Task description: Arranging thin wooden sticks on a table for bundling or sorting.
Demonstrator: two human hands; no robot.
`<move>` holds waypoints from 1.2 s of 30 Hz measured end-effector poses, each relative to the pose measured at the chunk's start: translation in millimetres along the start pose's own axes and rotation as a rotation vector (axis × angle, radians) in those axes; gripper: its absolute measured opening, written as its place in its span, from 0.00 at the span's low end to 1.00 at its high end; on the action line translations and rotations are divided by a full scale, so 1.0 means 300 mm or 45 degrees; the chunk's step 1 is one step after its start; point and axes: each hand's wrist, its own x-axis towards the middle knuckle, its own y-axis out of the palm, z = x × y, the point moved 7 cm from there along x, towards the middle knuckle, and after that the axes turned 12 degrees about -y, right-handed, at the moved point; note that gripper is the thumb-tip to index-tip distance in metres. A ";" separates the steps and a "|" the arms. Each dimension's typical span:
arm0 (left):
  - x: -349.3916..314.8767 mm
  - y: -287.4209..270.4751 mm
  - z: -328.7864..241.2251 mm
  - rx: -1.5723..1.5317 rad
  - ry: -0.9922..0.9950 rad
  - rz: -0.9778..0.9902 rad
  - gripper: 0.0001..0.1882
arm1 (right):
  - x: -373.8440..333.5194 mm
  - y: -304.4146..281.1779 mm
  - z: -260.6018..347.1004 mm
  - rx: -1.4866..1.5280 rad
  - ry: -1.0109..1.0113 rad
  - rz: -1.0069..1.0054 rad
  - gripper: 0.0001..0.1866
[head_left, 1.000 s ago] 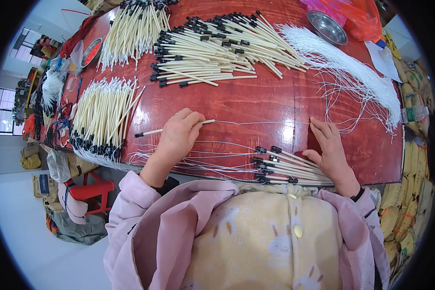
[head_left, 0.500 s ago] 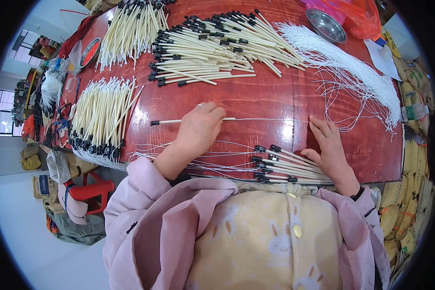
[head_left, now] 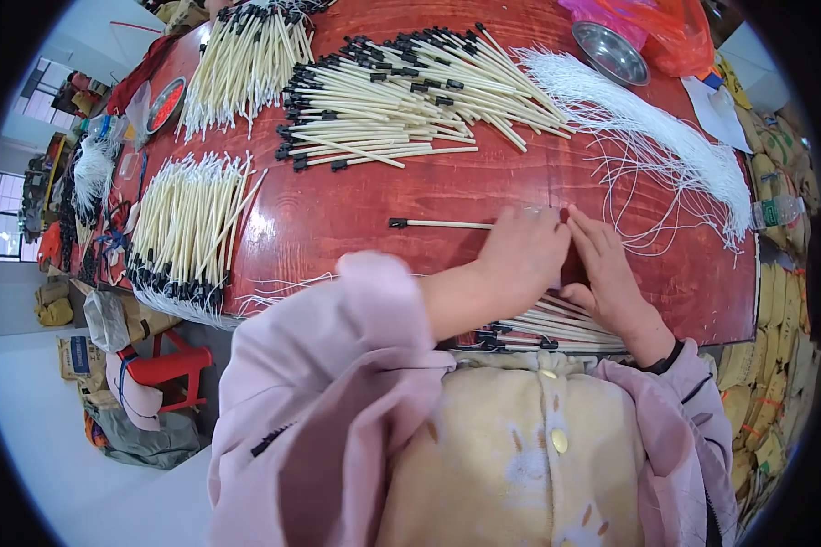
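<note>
A thin cream stick [head_left: 447,224] with a black cap at its left end lies across the red table in front of me. My left hand [head_left: 524,260] is closed over its right end; the fingertips are slightly blurred. Close beside, my right hand [head_left: 608,283] rests with its fingers stretched out and its thumb apart, fingertips almost meeting those of the left. Any white string at the stick's right end is hidden by the hands. Below them lies a small bundle of capped sticks [head_left: 566,330], partly covered by my left forearm, with white strings [head_left: 292,287] trailing left.
A large pile of capped sticks [head_left: 410,96] lies beyond my hands. Two more bundles [head_left: 187,228] are at the left. A hank of white string [head_left: 639,118] spreads at the right, near a metal bowl [head_left: 611,53]. A bowl of small red pieces [head_left: 166,105] stands far left.
My left hand has slid right to my right hand, and the capped stick has moved right with it. The string seen between the hands is now hidden. My right hand has barely moved.
</note>
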 end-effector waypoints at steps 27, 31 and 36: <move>-0.166 -0.079 0.346 0.063 -0.074 -0.198 0.10 | -0.012 -0.005 0.039 -0.035 -0.113 0.074 0.35; -0.154 -0.068 0.337 0.144 -0.023 -0.219 0.08 | -0.015 0.006 0.028 -0.070 -0.136 0.129 0.37; -0.152 -0.071 0.328 0.184 -0.011 -0.234 0.07 | -0.002 0.017 0.016 -0.054 -0.093 0.180 0.40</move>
